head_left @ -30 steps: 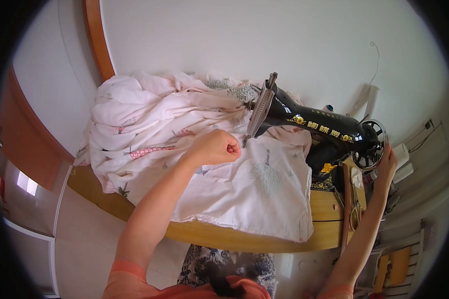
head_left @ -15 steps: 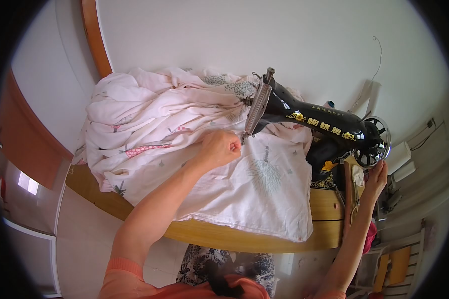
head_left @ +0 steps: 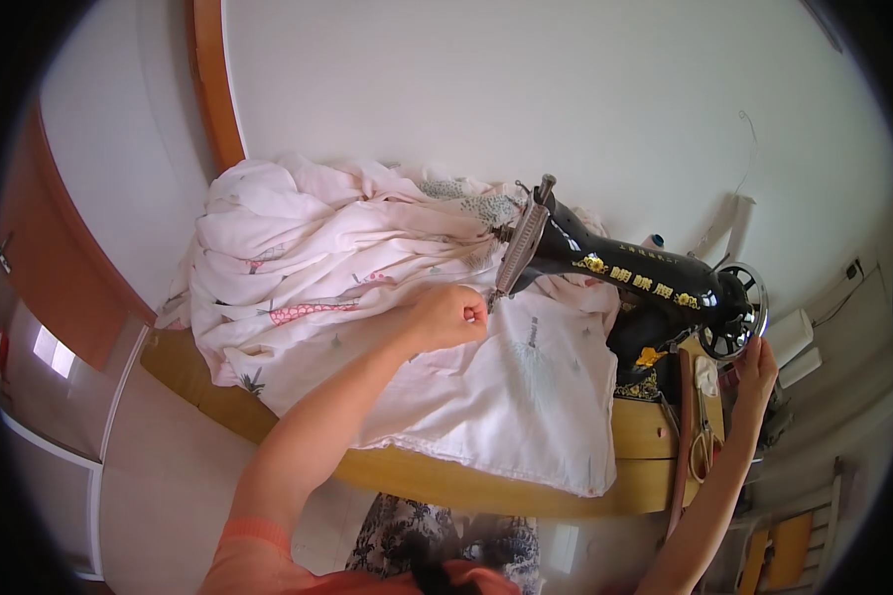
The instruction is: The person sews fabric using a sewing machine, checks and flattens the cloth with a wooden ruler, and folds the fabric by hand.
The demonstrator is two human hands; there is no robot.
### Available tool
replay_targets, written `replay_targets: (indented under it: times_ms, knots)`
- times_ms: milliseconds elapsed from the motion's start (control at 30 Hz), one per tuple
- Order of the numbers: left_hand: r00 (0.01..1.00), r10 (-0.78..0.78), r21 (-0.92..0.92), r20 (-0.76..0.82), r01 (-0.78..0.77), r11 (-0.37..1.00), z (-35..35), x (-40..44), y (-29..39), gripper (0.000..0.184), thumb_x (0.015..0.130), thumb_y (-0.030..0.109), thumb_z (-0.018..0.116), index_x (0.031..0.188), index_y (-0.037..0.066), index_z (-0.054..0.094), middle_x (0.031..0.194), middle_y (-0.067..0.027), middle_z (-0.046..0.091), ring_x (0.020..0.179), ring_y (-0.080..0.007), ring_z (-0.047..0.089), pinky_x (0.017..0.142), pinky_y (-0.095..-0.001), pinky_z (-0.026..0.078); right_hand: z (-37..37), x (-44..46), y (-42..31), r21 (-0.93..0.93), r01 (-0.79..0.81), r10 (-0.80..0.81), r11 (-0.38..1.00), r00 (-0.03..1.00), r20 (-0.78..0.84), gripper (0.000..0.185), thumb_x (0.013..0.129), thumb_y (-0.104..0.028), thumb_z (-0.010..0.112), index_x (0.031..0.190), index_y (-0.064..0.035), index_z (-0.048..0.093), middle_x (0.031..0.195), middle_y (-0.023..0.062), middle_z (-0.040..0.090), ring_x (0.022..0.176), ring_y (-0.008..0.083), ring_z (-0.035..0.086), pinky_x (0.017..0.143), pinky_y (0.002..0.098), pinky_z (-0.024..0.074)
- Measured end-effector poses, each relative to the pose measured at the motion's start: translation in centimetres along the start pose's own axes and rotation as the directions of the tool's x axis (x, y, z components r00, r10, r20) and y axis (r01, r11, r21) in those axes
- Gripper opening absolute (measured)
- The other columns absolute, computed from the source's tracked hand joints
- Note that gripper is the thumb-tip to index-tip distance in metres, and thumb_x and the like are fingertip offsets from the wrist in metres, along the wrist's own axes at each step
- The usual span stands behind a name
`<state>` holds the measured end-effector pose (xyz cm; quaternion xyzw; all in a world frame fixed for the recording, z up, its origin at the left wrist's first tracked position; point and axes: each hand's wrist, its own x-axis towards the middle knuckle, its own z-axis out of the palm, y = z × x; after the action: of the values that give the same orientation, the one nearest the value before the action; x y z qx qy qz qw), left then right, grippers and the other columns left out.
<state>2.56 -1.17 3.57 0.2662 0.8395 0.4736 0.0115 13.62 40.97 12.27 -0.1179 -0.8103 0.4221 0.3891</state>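
A black sewing machine (head_left: 620,260) with gold lettering stands over a white cloth (head_left: 446,407) printed with pink and grey-green figures. The cloth lies flat under the needle end and bunches up to the left and behind. My left hand (head_left: 451,317) is closed, thumb against curled fingers, just left of the needle bar and above the cloth. Whatever is in its fingers, if anything, is too small to make out. At the machine's right end, my right hand (head_left: 756,369) has its fingers on the lower rim of the shiny handwheel (head_left: 762,307).
The wooden table (head_left: 446,481) has a curved front edge. Scissors (head_left: 701,451) lie at its right side beneath the handwheel. A spool of thread (head_left: 653,241) stands behind the machine, near a white roll (head_left: 739,226) by the wall. An orange-brown door (head_left: 89,268) is at left.
The view has tilted up slightly, so the table and machine sit lower in it. Both hands keep about the same places at the needle end and the handwheel.
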Motion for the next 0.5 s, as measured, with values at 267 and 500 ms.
replay_targets:
  times_ms: [267, 500]
  knots:
    - [0.967, -0.067, -0.115, 0.244, 0.098, 0.989, -1.3, -0.1, 1.0, 0.007, 0.072, 0.01, 0.063, 0.073, 0.003, 0.064, 0.061, 0.0051, 0.053, 0.057, -0.0028, 0.045, 0.053, -0.0194, 0.038, 2.1, 1.4, -1.7, -0.396, 0.285, -0.402, 0.873, 0.88, -0.252, 0.014, 0.089, -0.014, 0.058, 0.094, -0.0022, 0.063, 0.079, 0.0047, 0.054, 0.066, 0.0109, 0.05, 0.057, 0.0236, 0.0408]
    - [0.999, -0.029, -0.216, 0.044, 0.038, 0.976, -2.9, 0.1, 0.7, 0.009, 0.075, 0.013, 0.064, 0.077, 0.004, 0.065, 0.064, 0.0034, 0.057, 0.06, -0.0034, 0.048, 0.055, -0.0205, 0.04, 15.9, -10.0, -10.1, 0.078, 0.212, -0.221, 0.974, 0.828, 0.516, 0.019, 0.074, -0.008, 0.071, 0.091, -0.0026, 0.064, 0.082, 0.0083, 0.062, 0.071, 0.0183, 0.061, 0.066, 0.0284, 0.0485]
